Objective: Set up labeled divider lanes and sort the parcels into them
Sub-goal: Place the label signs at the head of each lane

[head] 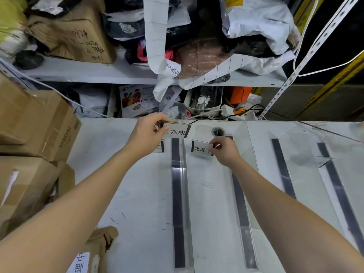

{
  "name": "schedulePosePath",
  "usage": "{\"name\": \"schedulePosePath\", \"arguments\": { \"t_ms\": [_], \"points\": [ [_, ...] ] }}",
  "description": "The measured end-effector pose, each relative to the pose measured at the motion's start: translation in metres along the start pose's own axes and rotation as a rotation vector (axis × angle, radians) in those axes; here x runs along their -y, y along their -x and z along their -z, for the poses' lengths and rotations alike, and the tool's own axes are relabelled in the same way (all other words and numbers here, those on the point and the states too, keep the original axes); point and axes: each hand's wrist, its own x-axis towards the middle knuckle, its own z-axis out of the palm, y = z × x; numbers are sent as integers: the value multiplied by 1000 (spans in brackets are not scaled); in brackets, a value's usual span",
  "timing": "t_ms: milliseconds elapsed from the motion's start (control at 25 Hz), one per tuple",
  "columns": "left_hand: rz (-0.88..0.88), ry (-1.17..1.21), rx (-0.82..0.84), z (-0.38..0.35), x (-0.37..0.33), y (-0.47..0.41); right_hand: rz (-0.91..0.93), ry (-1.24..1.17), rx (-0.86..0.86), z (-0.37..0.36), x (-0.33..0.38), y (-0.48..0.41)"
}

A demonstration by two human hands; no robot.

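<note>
Several clear acrylic dividers with dark base strips (178, 174) stand in rows on the white table (137, 194), forming lanes. My left hand (146, 133) pinches a white label card with black characters (177, 132) at the far end of the left divider. My right hand (224, 150) pinches a second label card (201, 148) in the lane beside it. A third label (159, 147) lies partly hidden under my left hand. Parcels, both cardboard boxes (37, 123) and mailer bags, sit at the left and on the shelves.
A cable hole (218, 132) opens in the table behind the labels. Metal shelving (94, 72) beyond the table holds boxes, grey and black mailer bags (260, 18) and a hanging paper strip (155, 36). A small brown parcel (98, 247) with a label lies at the near left.
</note>
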Motion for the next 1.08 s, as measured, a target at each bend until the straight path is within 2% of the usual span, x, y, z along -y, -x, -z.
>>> {"name": "schedulePosePath", "arguments": {
  "t_ms": [600, 840, 1080],
  "points": [
    [108, 86, 22, -17, -3, -17, -75, 52, -39, 7, -8, -14],
    [47, 83, 18, -21, -34, -24, 82, 113, -52, 60, 10, 4],
    [-73, 77, 37, -46, -93, -34, 98, 248, -115, 140, -3, 26]
  ]
}}
